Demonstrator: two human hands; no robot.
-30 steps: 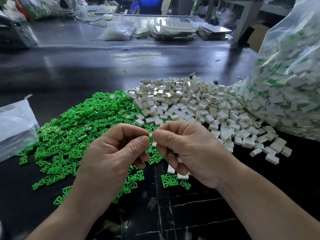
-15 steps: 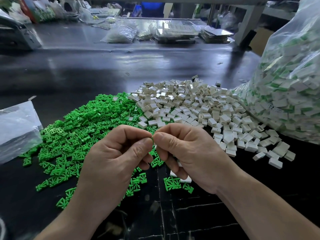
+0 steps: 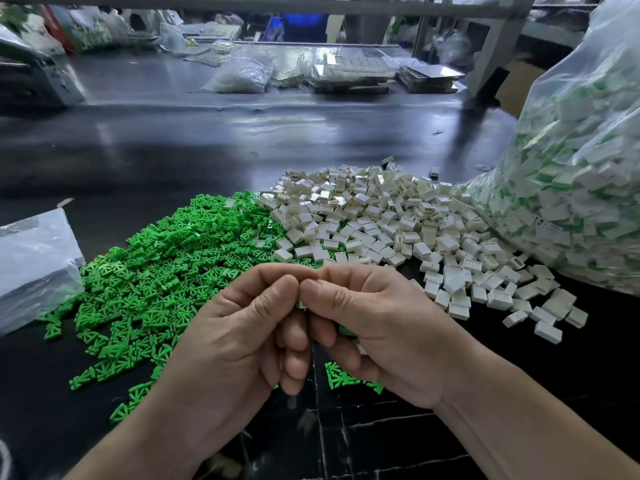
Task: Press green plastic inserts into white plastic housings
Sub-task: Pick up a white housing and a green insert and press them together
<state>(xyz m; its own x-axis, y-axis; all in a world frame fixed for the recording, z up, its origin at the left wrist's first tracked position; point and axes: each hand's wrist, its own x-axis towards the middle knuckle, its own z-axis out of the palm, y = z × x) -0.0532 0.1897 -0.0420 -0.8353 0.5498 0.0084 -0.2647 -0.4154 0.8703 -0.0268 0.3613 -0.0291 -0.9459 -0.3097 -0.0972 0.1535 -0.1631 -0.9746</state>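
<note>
Head view: a part is being pinched by left hand and right hand. Inserts and housings are being borne by a glossy tabletop.

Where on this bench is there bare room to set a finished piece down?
Bare tabletop lies right of the right hand, nearer than the white housings and filled bag; also beyond both piles. Green inserts crowd the left.
</note>
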